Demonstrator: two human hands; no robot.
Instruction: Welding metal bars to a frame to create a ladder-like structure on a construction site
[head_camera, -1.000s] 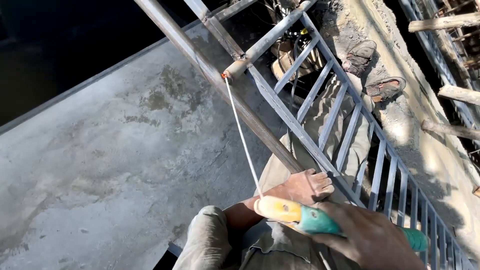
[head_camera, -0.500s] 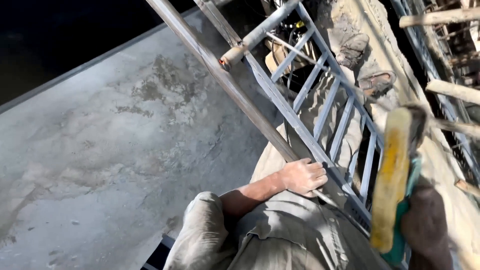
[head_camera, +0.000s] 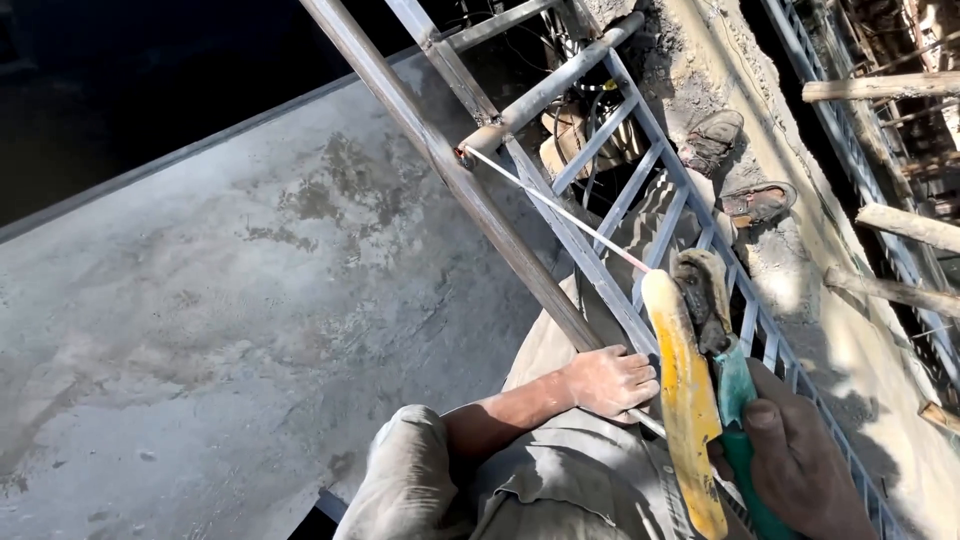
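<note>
A person's right hand (head_camera: 800, 465) is closed around the green handle of a welding electrode holder (head_camera: 700, 400), its yellow guard worn and its thin rod (head_camera: 555, 208) reaching up to a joint on the steel railing frame (head_camera: 600, 260). The left hand (head_camera: 610, 382) rests on the frame's rail, fingers curled over it. The holder looks light and rigid, best gripped at the insulated handle; the rod seems thin and brittle. No container with visible contents appears; sandals (head_camera: 735, 170) lie near the ledge.

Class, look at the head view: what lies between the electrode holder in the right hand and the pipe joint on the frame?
A thin welding rod spans from holder to joint.
</note>
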